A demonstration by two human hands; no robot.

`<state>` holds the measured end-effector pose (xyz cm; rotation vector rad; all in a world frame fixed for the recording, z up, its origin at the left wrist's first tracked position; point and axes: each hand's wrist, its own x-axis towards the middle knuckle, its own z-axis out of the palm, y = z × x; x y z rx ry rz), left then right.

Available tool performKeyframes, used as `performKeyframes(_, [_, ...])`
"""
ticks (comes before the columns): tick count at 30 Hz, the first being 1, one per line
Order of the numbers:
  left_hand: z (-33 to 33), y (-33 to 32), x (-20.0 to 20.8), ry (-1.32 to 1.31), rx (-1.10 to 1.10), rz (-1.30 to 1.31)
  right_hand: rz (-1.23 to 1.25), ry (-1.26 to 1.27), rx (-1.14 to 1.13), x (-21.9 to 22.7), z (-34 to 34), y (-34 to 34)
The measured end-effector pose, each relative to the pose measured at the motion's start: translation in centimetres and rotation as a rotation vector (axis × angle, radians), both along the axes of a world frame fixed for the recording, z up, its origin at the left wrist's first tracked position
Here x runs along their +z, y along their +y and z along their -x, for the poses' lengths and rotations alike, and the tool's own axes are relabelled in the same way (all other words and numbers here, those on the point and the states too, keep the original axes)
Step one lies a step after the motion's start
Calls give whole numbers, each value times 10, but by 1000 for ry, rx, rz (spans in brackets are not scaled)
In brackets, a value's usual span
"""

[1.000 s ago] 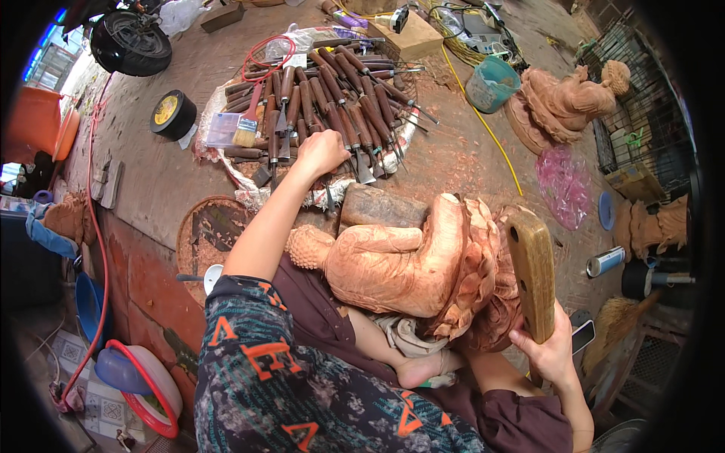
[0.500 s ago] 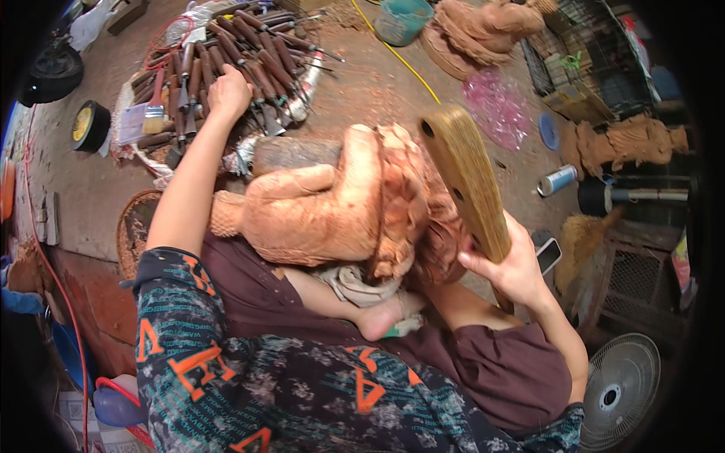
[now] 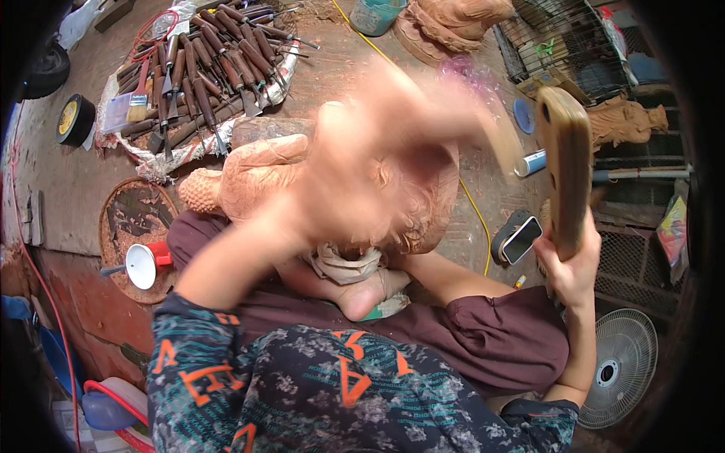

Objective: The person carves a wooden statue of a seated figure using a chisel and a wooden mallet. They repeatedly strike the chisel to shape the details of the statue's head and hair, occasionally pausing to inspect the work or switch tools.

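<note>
My right hand [image 3: 577, 264] is wrapped round the lower end of a thick, flat wooden club [image 3: 571, 162] with dark holes in it. The club stands nearly upright, off to the right of my lap. Over the carving, my left hand [image 3: 343, 177] is smeared by motion. Its fingers, and anything in them, cannot be made out. Beneath it a reddish wooden carved figure [image 3: 260, 170] lies across in front of me, its knobbly head [image 3: 201, 191] to the left. The hand hides much of its middle. A cloth [image 3: 347, 264] is bunched under the figure, by my bare foot [image 3: 362, 300].
Many wood-handled chisels [image 3: 200, 72] lie on a sack at far left, with a paintbrush [image 3: 139, 102]. A red-and-white mug [image 3: 143, 266] sits on a round tray of shavings [image 3: 113, 219]. At right are a phone [image 3: 522, 240], a spray can [image 3: 531, 163] and a fan [image 3: 615, 374].
My left hand has left the chisel pile and swung right, over the carving. My right hand has carried the wooden club right and turned it more upright. The view has shifted, and the mug now shows.
</note>
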<state>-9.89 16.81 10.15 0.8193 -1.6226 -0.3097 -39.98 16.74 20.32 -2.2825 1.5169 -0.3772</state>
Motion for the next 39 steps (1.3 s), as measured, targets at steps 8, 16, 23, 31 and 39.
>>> performKeyframes(8, [127, 73, -53, -45, -360, 485, 474, 136, 470, 5, 21, 41])
performKeyframes(16, [132, 69, -66, 86, -285, 536, 687, 270, 734, -1, 13, 43])
performKeyframes(23, [138, 68, -75, 64, -241, 629, 746, 292, 883, -4, 32, 50])
performKeyframes(31, [150, 61, -78, 51, -219, 674, 774, 471, 889, 1, 53, 48])
performKeyframes(39, [156, 58, -67, 83, -121, 631, 799, 355, 862, 2, 73, 43])
